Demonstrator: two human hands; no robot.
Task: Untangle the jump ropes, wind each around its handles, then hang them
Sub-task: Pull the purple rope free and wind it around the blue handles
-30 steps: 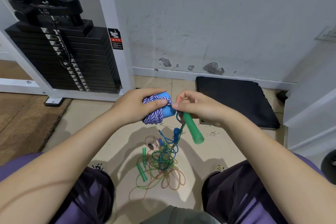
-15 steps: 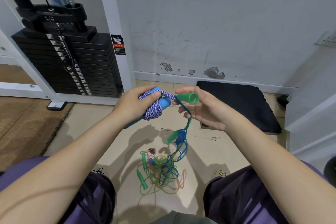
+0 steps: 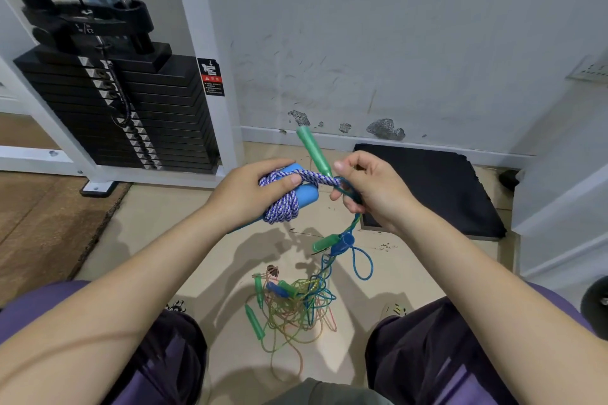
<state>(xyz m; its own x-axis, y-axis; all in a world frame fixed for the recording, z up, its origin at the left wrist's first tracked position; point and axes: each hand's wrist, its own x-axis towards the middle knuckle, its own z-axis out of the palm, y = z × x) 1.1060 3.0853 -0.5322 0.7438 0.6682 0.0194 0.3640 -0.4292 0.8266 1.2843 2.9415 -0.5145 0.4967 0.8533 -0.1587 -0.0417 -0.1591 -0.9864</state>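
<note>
My left hand (image 3: 253,189) grips two blue handles (image 3: 306,195) wound with a purple-and-white braided rope (image 3: 283,207). One strand of that rope runs right to my right hand (image 3: 365,189), which pinches it together with a green handle (image 3: 314,149) that points up and away. A blue-green cord hangs from my right hand down to a green handle and a blue handle (image 3: 342,242) dangling in the air. Below them, on the floor between my knees, lies a tangle of thin ropes (image 3: 296,306) with several green and blue handles in it.
A black weight stack (image 3: 131,115) in a white frame stands at the back left. A black mat (image 3: 437,187) lies against the wall at the right. A brown floor mat (image 3: 42,223) covers the left. A dark round object (image 3: 595,306) sits at the right edge.
My right hand swung the green handle from pointing down, through level, to pointing up and away. The dangling cord and its two handles rose off the pile. My left hand kept its grip.
</note>
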